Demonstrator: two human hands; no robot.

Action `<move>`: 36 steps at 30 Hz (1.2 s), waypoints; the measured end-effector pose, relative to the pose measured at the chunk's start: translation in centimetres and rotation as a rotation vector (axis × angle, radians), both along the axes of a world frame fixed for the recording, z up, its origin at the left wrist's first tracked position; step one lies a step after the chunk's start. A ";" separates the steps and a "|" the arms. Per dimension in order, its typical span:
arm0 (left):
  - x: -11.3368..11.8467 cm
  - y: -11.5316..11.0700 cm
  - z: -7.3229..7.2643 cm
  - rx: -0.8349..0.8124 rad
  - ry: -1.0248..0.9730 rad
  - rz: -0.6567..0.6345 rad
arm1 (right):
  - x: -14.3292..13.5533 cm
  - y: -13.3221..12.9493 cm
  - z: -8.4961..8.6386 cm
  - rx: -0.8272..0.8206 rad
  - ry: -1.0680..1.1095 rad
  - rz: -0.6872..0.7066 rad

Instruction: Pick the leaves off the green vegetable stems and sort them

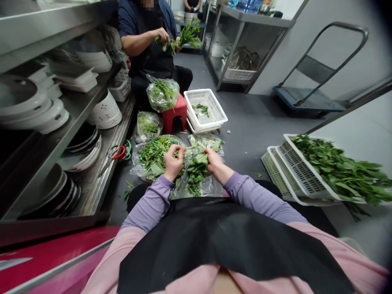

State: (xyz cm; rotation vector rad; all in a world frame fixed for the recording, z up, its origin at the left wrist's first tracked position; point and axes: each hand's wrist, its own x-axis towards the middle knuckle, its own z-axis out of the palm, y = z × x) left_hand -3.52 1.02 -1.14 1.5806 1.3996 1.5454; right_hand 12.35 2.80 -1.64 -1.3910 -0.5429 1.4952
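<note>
The grey floor (245,122) supports bagged greens (154,153) near the front edge of the lower shelf (95,185), plus a red stool (175,116), stacked white baskets (211,124) and a platform trolley (309,103). Scissors (116,156) rest at the shelf's front edge; perforated white containers (105,112) stand toward its far end.

Left hand (173,164): we pinch at a green stem (191,148) in front of us.
Right hand (216,166): we hold a leafy bunch (198,163), drooping.
Below hands: plastic bags of greens (154,153) on the floor (245,134).
Ahead: co-worker (150,51) in black apron holds more greens (190,34); white basket (214,122) with a few sprigs (200,109) beside a red stool (181,115).
Our left: metal shelf (89,200) with red-handled scissors (106,165) at its edge, stacked dishes (90,158) alongside.
Our right: white crate (308,167) heaped with leaves (339,167); flat cart (308,100) farther back near the wall (288,53).
</note>
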 end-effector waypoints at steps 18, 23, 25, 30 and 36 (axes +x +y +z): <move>-3.0 2.8 -0.5 -0.449 -0.824 -0.466 | 3.0 -2.9 4.4 0.372 -0.385 0.630; -0.5 0.9 -0.3 -0.561 -0.854 -0.617 | 0.1 -3.2 5.4 0.652 -0.859 0.583; 0.0 0.5 -0.2 -0.606 -0.826 -0.618 | -0.6 -3.3 5.6 0.723 -0.947 0.554; 0.8 0.2 -0.1 -0.645 -0.786 -0.615 | -0.9 -2.2 5.9 0.566 -0.937 0.608; 0.6 0.4 -0.3 -0.669 -0.892 -0.734 | 0.0 -1.2 4.9 0.380 -0.558 0.567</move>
